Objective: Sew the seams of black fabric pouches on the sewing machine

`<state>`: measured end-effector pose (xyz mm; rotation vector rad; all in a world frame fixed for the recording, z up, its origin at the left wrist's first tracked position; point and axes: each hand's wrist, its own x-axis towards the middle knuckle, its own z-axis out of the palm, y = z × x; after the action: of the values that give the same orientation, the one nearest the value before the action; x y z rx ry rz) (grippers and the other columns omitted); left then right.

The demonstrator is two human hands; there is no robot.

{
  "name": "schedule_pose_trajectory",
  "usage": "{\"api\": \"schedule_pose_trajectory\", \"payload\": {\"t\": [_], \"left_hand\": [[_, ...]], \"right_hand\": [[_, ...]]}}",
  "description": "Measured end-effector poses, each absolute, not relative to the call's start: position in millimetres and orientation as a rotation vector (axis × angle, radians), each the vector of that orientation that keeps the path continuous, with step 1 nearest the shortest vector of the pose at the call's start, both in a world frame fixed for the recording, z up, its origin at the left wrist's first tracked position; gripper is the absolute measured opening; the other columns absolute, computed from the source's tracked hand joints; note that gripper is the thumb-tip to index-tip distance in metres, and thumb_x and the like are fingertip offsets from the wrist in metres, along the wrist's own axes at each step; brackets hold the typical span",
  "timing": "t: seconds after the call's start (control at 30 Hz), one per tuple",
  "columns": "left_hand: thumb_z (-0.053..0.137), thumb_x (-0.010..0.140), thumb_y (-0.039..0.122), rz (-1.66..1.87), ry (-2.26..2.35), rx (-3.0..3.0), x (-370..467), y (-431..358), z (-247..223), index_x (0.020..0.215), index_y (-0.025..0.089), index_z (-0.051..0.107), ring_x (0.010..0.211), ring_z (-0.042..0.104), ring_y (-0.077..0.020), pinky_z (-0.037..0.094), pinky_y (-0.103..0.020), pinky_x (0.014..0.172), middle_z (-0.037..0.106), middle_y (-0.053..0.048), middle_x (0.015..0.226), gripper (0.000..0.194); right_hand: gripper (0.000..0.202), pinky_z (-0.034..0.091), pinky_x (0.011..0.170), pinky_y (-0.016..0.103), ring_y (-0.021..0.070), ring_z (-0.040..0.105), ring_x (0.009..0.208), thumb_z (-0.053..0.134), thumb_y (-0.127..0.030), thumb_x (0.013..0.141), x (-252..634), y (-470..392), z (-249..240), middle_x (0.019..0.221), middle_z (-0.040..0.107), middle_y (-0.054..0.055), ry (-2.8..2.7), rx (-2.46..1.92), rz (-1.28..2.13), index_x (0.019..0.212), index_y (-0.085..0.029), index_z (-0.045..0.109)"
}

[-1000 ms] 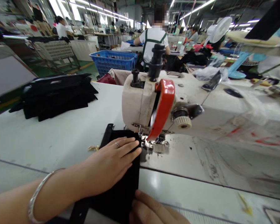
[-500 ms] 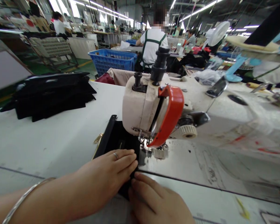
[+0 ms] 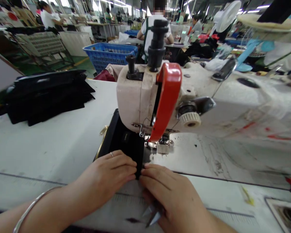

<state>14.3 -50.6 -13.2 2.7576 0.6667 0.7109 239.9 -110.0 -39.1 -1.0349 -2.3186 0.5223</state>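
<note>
A black fabric piece (image 3: pixel 129 144) with a gold zipper (image 3: pixel 101 145) along its left edge lies partly beneath the head of a white sewing machine (image 3: pixel 131 97). Fingers together, my left hand (image 3: pixel 111 171) presses on its near part. At the near right corner, the fingertips of my right hand (image 3: pixel 167 191) pinch the fabric edge. A pointed metal tool (image 3: pixel 154 218), perhaps small scissors, sticks out under my right palm. The presser foot area is just beyond my right fingertips, beside the red guard (image 3: pixel 168 97).
A stack of black pieces (image 3: pixel 46 94) lies at the table's left. Behind the machine are a blue basket (image 3: pixel 109 55) and a seated person in a white top (image 3: pixel 146 35). A white fan (image 3: pixel 229 16) stands at the back right.
The near end of the fabric has moved away from me, toward the machine. My right hand has moved forward, and the metal tool beneath it now shows. The view has shifted.
</note>
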Motion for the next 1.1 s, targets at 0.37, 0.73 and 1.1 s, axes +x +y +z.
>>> {"api": "schedule_pose_trajectory", "payload": {"t": [0.37, 0.73, 1.1], "left_hand": [[0.033, 0.102, 0.008, 0.564, 0.514, 2.728, 10.7, -54.2, -21.4, 0.110, 0.010, 0.061, 0.100, 0.058, -0.0184, 0.050, -0.033, 0.096, 0.065, -0.009, 0.106, 0.029], [0.039, 0.103, 0.010, 0.584, 0.520, 2.605, 11.8, -50.0, -19.7, 0.107, 0.014, 0.062, 0.094, 0.059, -0.0152, 0.049, -0.027, 0.089, 0.067, -0.005, 0.101, 0.024], [0.038, 0.102, 0.011, 0.514, 0.532, 2.693, 4.8, -53.7, -20.5, 0.112, 0.014, 0.061, 0.103, 0.061, -0.0150, 0.049, -0.028, 0.099, 0.069, -0.005, 0.106, 0.025]], "right_hand": [[0.060, 0.044, 0.107, 0.032, 0.0226, 0.047, 0.128, 0.055, -0.011, 0.066, 235.5, -110.7, -29.8, 0.128, 0.063, 0.005, -2.436, -1.105, 0.623, 0.125, -0.015, 0.061], [0.059, 0.042, 0.109, 0.033, 0.0244, 0.049, 0.126, 0.050, -0.005, 0.066, 241.2, -114.7, -29.2, 0.125, 0.063, 0.008, -2.439, -1.057, 0.558, 0.123, -0.011, 0.063], [0.056, 0.042, 0.109, 0.033, 0.0239, 0.051, 0.126, 0.051, -0.008, 0.066, 240.1, -115.7, -30.4, 0.129, 0.062, 0.009, -2.434, -1.084, 0.570, 0.121, -0.011, 0.063]]}}
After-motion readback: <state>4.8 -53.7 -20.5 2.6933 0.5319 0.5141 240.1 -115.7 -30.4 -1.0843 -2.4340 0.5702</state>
